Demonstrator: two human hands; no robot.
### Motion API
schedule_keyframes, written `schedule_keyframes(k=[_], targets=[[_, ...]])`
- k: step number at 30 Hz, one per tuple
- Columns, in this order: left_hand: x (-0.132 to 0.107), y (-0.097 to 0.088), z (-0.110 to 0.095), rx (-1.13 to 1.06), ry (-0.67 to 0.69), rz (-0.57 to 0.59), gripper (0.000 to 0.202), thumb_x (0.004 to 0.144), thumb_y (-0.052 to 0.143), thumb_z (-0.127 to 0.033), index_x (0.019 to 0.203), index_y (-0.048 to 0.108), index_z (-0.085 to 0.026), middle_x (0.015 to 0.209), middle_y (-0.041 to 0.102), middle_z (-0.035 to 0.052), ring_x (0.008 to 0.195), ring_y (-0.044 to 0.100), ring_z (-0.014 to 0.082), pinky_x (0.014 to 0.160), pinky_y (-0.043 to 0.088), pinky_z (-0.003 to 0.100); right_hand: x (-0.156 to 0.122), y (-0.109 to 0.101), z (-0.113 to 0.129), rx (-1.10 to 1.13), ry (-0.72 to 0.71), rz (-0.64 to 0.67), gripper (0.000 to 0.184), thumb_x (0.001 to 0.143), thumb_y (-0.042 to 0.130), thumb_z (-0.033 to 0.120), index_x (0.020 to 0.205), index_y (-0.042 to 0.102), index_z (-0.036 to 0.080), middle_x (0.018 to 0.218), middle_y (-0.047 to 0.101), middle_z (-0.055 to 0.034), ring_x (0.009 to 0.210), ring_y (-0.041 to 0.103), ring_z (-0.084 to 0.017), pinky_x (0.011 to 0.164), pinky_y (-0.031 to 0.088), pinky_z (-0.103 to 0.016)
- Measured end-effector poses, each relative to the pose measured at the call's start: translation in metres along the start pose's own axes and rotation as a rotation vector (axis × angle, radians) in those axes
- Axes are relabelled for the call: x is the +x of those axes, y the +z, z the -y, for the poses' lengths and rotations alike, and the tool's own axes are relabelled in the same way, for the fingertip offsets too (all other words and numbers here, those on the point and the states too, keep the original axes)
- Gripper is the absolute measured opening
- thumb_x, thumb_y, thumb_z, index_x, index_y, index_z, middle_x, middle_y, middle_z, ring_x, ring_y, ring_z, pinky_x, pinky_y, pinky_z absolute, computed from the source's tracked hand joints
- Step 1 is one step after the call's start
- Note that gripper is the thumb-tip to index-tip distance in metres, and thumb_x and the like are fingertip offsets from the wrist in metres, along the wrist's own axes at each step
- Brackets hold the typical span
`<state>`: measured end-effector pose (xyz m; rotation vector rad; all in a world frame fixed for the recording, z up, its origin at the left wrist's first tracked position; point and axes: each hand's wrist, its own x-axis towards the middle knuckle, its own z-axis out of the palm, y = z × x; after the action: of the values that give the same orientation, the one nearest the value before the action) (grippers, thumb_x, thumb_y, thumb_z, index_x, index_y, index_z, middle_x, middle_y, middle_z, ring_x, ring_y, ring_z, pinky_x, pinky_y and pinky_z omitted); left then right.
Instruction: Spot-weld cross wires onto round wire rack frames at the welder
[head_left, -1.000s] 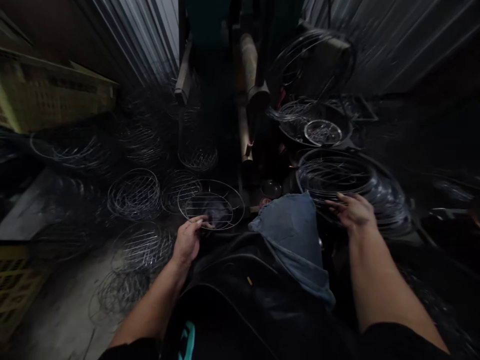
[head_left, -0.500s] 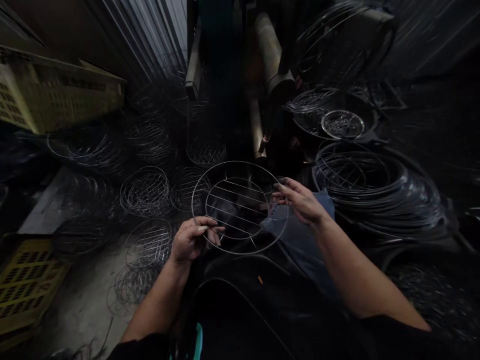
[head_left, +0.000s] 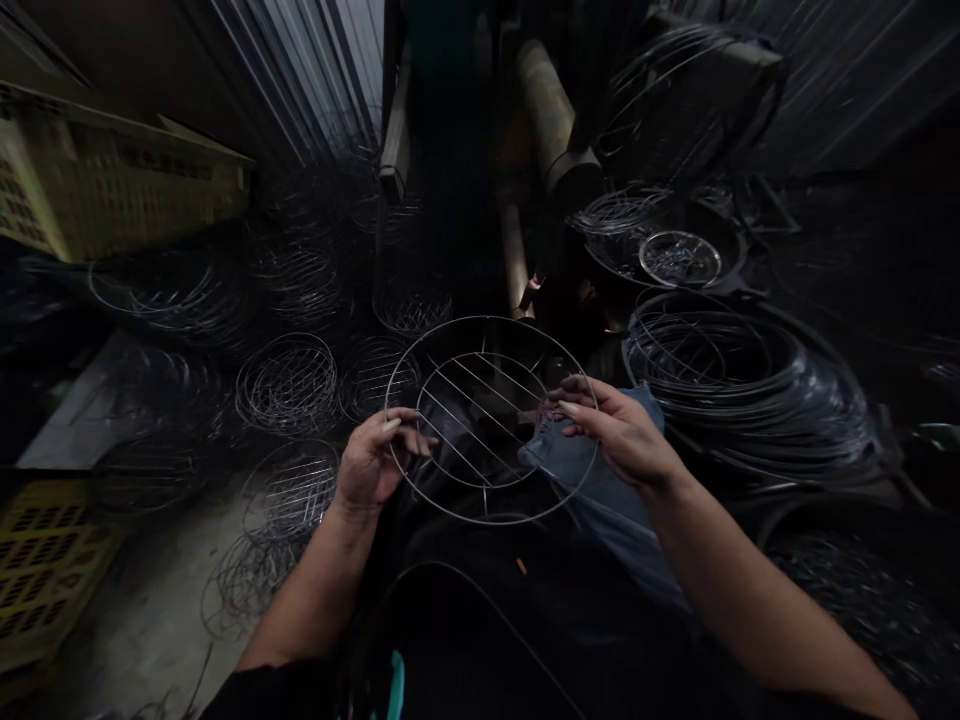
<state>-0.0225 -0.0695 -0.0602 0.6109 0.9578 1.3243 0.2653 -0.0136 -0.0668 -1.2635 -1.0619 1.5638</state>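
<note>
I hold a round wire rack [head_left: 487,330] in front of me, two concentric rings joined by several straight cross wires. My left hand [head_left: 371,462] is closed on its left side, thumb over the wires. My right hand [head_left: 619,430] pinches the right side, fingers curled on the inner ring. Under the rack lies a blue cloth [head_left: 600,500] over my lap.
Stacks of similar wire racks [head_left: 286,383] cover the floor to the left. Large coils of wire [head_left: 750,380] lie to the right, with a pan of wire pieces [head_left: 679,258] behind them. Yellow crates [head_left: 45,560] stand at the left. A dark machine with a pipe [head_left: 547,110] stands ahead.
My right hand left the wire coil and took hold of the rack's right side. The rack rose from low in my left hand, then turned a little between both hands.
</note>
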Motion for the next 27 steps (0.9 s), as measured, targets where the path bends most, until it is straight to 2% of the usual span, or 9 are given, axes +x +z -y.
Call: schedule_keyframes(k=[4, 6, 8, 11, 15, 17, 22, 27], targets=[[0.016, 0.016, -0.002, -0.075, 0.107, -0.176, 0.026, 0.075, 0.066, -0.019, 0.101, 0.067, -0.015, 0.094, 0.067, 0.0064, 0.094, 0.063, 0.0203, 0.078, 0.054, 0.035, -0.013, 0.001, 0.004, 0.014, -0.018, -0.009, 0.043, 0.071, 0.078, 0.040, 0.107, 0.063, 0.021, 0.108, 0.068, -0.0078, 0.088, 0.066, -0.019, 0.064, 0.049, -0.027], [0.023, 0.024, -0.003, -0.099, 0.166, -0.231, 0.028, 0.075, 0.067, -0.016, 0.103, 0.067, -0.017, 0.109, 0.063, 0.0058, 0.102, 0.060, 0.0181, 0.079, 0.054, 0.031, -0.020, 0.001, 0.007, 0.042, -0.010, 0.023, 0.042, 0.073, 0.076, 0.040, 0.109, 0.062, 0.021, 0.112, 0.068, -0.0084, 0.089, 0.066, -0.019, 0.068, 0.050, -0.028], [0.029, 0.031, -0.005, -0.107, 0.190, -0.229, 0.028, 0.076, 0.067, -0.017, 0.104, 0.067, -0.017, 0.116, 0.061, 0.0063, 0.104, 0.059, 0.0173, 0.081, 0.054, 0.029, -0.028, 0.001, 0.008, 0.081, 0.010, 0.040, 0.042, 0.073, 0.075, 0.039, 0.109, 0.062, 0.021, 0.112, 0.068, -0.0083, 0.089, 0.067, -0.019, 0.070, 0.051, -0.029], [0.036, 0.038, -0.010, -0.104, 0.183, -0.189, 0.030, 0.077, 0.066, -0.017, 0.107, 0.067, -0.017, 0.118, 0.060, 0.0067, 0.101, 0.060, 0.0167, 0.081, 0.053, 0.028, -0.038, -0.003, 0.007, 0.119, 0.004, 0.045, 0.040, 0.073, 0.076, 0.039, 0.108, 0.063, 0.024, 0.106, 0.071, -0.0065, 0.093, 0.067, -0.020, 0.077, 0.052, -0.031], [0.044, 0.041, -0.018, -0.109, 0.102, -0.125, 0.033, 0.077, 0.063, -0.017, 0.109, 0.065, -0.018, 0.113, 0.062, 0.0071, 0.104, 0.061, 0.0227, 0.077, 0.055, 0.034, -0.045, -0.015, 0.007, 0.108, -0.041, 0.105, 0.035, 0.075, 0.075, 0.040, 0.105, 0.066, 0.025, 0.101, 0.072, -0.0059, 0.095, 0.067, -0.021, 0.089, 0.051, -0.036], [0.048, 0.043, -0.021, -0.097, 0.074, -0.114, 0.033, 0.075, 0.061, -0.016, 0.108, 0.065, -0.017, 0.111, 0.062, 0.0076, 0.106, 0.061, 0.0266, 0.071, 0.055, 0.034, -0.043, -0.022, 0.009, 0.116, -0.035, 0.095, 0.033, 0.074, 0.076, 0.042, 0.101, 0.068, 0.025, 0.097, 0.073, -0.0062, 0.089, 0.068, -0.021, 0.087, 0.052, -0.037], [0.054, 0.044, -0.026, -0.063, 0.050, -0.067, 0.031, 0.073, 0.060, -0.017, 0.104, 0.067, -0.015, 0.107, 0.065, 0.0090, 0.102, 0.064, 0.0267, 0.065, 0.052, 0.029, -0.033, -0.035, 0.017, 0.174, -0.056, -0.084, 0.032, 0.068, 0.079, 0.047, 0.087, 0.071, 0.023, 0.086, 0.071, -0.0054, 0.076, 0.067, -0.019, 0.073, 0.054, -0.033], [0.053, 0.044, -0.029, -0.055, 0.057, -0.057, 0.031, 0.073, 0.059, -0.017, 0.104, 0.067, -0.016, 0.102, 0.068, 0.0096, 0.102, 0.064, 0.0270, 0.066, 0.052, 0.030, -0.031, -0.035, 0.019, 0.201, -0.030, -0.091, 0.031, 0.066, 0.081, 0.044, 0.086, 0.070, 0.022, 0.083, 0.071, -0.0043, 0.069, 0.067, -0.016, 0.069, 0.054, -0.030]])
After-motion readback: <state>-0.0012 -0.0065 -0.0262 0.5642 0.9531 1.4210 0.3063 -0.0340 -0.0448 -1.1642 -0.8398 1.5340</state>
